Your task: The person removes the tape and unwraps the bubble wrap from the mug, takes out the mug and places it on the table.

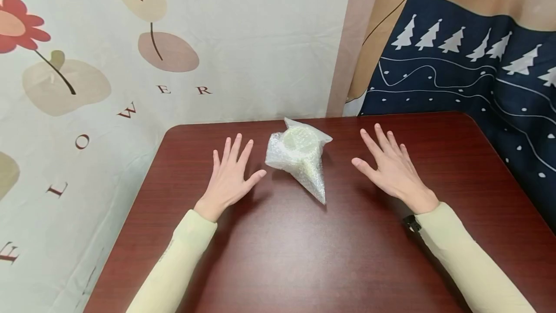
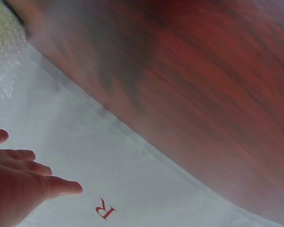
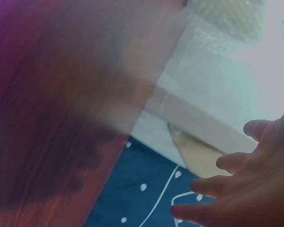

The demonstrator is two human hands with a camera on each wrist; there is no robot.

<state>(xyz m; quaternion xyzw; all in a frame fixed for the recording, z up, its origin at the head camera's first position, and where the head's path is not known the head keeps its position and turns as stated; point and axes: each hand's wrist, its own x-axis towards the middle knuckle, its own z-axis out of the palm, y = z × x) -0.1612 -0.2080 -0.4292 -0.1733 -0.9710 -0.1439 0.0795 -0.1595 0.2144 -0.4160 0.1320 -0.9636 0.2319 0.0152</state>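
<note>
A bubble-wrapped item [image 1: 299, 151] stands near the far edge of the dark red table, between the two hands. Something pale yellow-green and round shows through the clear wrap; its kind cannot be made out. To its left, my left hand [image 1: 230, 173] is spread with fingers straight, apart from the wrap. My right hand [image 1: 393, 170] is likewise spread on the other side, with a wider gap to the wrap. Both hands hold nothing. Part of the bubble wrap [image 2: 2, 52] shows at the upper left corner of the left wrist view, and the wrap [image 3: 227, 19] also appears at the top of the right wrist view.
The wood-grain table [image 1: 282, 264] has rounded far corners. Behind it hangs a pale cloth [image 1: 260, 37] printed with flowers and letters. A navy cloth [image 1: 451, 71] with white trees hangs at the right. A small black object [image 1: 411, 223] sits at the right cuff.
</note>
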